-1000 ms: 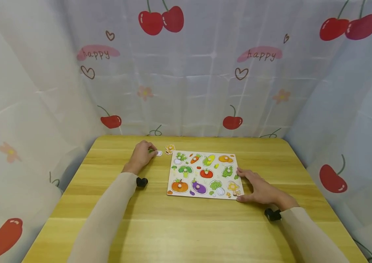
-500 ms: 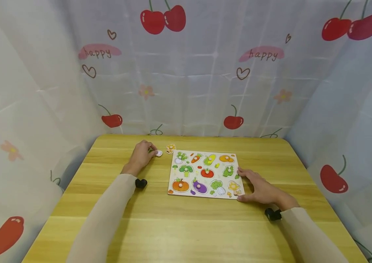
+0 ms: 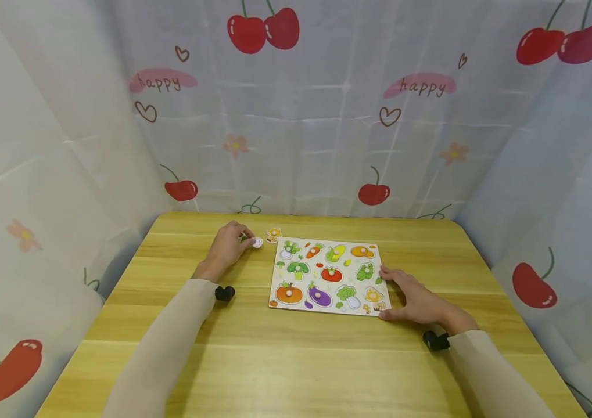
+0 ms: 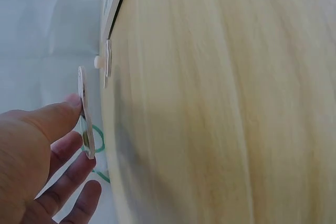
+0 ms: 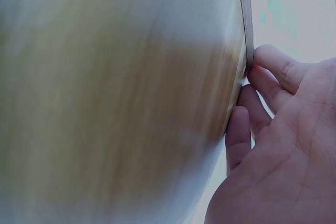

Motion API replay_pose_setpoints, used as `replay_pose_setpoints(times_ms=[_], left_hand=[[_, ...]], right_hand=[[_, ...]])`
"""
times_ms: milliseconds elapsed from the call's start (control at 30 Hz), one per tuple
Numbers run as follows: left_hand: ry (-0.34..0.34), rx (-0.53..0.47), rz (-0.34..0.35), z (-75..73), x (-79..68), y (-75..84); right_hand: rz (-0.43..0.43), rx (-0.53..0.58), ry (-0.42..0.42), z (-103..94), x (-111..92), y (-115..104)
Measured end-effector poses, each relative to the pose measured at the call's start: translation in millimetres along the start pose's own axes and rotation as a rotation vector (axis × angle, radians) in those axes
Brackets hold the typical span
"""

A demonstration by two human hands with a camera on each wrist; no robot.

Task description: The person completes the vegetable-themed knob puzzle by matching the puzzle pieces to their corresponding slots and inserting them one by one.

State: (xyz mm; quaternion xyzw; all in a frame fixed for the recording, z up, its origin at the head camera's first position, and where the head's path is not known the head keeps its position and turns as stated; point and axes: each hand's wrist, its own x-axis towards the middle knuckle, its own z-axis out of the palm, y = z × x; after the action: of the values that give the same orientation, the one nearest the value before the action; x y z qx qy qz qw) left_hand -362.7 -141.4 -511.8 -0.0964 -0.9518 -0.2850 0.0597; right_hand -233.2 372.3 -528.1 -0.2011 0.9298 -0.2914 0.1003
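My left hand (image 3: 226, 244) pinches a flat wooden puzzle piece (image 3: 257, 242), white with some green, left of the board. In the left wrist view the thumb and fingertips hold this piece (image 4: 87, 124) on edge, above the table. The vegetable puzzle board (image 3: 345, 273) lies flat, its knobbed pictures including a tomato, a pumpkin and an eggplant. By its far left corner lies a mushroom piece (image 3: 273, 234). My right hand (image 3: 416, 299) rests at the board's right side, thumb at the near corner and fingertips on the edge. A fingertip touches the board's edge in the right wrist view.
The wooden table (image 3: 296, 371) ends at a white curtain (image 3: 296, 128) printed with cherries, which also stands at both sides. Each wrist wears a black camera strap part (image 3: 225, 293). Sleeves cover both forearms.
The head view has shifted slightly, moving the whole scene a little to the right. My left hand still pinches the piece, moved very slightly, if at all. The right hand stays at the board.
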Motion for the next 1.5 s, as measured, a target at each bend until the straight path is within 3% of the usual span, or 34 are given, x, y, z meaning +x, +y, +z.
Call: replay_pose_setpoints(times_ms=[467,1500], left_hand=[[0.004,-0.017,0.038,-0.3,-7.7,21.2],[0.082,-0.079,0.316,6.9,-26.7,65.7]], right_hand=[[-0.002,0.002,-0.007,-1.3,1.1,2.1],[0.029,0.063,-0.05,-4.0,1.6,8.0]])
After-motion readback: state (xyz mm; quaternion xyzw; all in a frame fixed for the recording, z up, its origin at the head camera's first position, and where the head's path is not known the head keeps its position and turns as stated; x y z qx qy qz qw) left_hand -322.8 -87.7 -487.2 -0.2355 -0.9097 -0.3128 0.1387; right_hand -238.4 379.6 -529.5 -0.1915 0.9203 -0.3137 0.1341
